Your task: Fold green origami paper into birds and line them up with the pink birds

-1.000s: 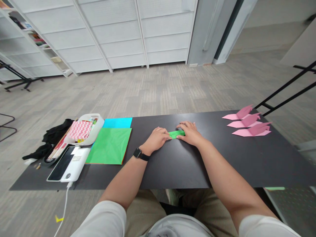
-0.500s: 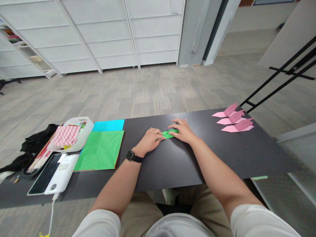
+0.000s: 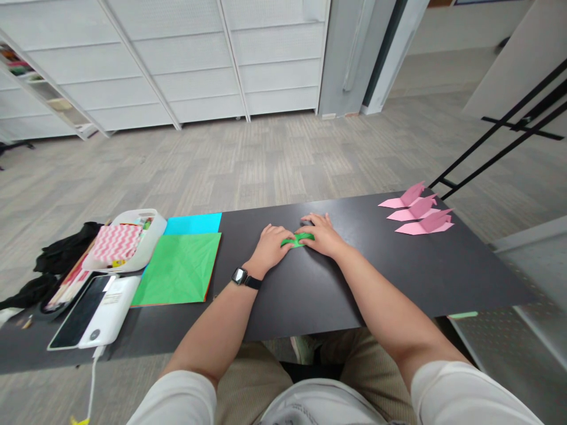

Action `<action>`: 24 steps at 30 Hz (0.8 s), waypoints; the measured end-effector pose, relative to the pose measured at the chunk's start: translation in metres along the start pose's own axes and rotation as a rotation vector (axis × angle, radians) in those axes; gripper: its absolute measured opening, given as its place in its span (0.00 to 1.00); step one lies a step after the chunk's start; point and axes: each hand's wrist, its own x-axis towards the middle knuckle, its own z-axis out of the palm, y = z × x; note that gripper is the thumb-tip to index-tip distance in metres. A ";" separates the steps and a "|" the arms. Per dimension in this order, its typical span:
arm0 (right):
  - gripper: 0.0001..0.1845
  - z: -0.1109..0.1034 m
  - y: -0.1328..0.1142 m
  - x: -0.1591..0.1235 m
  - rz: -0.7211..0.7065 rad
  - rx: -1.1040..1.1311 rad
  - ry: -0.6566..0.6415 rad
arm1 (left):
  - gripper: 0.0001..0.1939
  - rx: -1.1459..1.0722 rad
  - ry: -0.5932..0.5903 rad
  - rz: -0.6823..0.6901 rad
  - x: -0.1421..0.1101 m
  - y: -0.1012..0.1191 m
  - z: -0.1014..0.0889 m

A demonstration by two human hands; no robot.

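A small green folded paper strip [image 3: 298,239] lies on the dark table between my two hands. My left hand [image 3: 272,247] grips its left end, fingers curled over it, with a black watch on the wrist. On the strip's right end my right hand [image 3: 323,236] is closed, thumb and fingers pressing the paper. The fingers cover part of the strip, so its exact folds are hard to make out. To the left lies a stack of green paper sheets [image 3: 179,268], with a blue sheet [image 3: 195,224] showing behind it.
Three pink paper cranes [image 3: 425,225] stand in a row at the table's right. At the left are a white basket [image 3: 153,242] with a pink zigzag-patterned item, a phone [image 3: 82,313], a white power bank [image 3: 108,313] with a cable, and black cloth [image 3: 66,248].
My view has swung to the right. My hands have come closer together over the green strip, and the right fingers have bent down onto it.
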 end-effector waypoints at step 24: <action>0.16 0.005 0.003 0.000 -0.015 0.024 0.029 | 0.16 -0.018 -0.024 0.117 -0.007 -0.011 -0.012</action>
